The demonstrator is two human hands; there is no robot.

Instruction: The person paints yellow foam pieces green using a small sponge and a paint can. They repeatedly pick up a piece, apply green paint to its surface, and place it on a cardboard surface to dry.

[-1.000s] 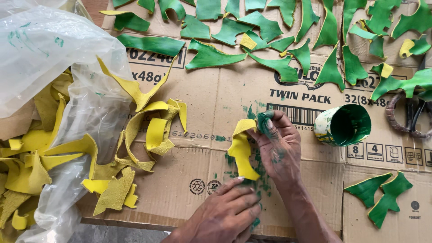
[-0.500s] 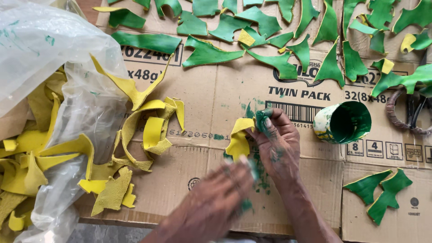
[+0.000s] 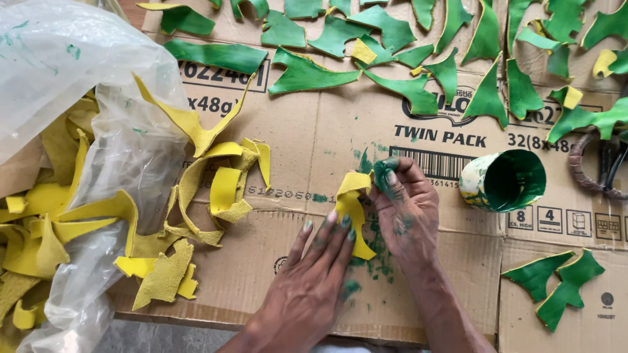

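Pressing a yellow scrap (image 3: 354, 212) on printed brown cardboard (image 3: 294, 131), apparently, both hands (image 3: 314, 287).

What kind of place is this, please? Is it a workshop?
Probably a small, informal craft workspace where scraps are coloured by hand. Flattened cardboard covers the surface, green-painted pieces lie spread in rows, and a paint-stained cup lies on its side beside the right hand. Unpainted yellow scraps spill from a plastic bag.
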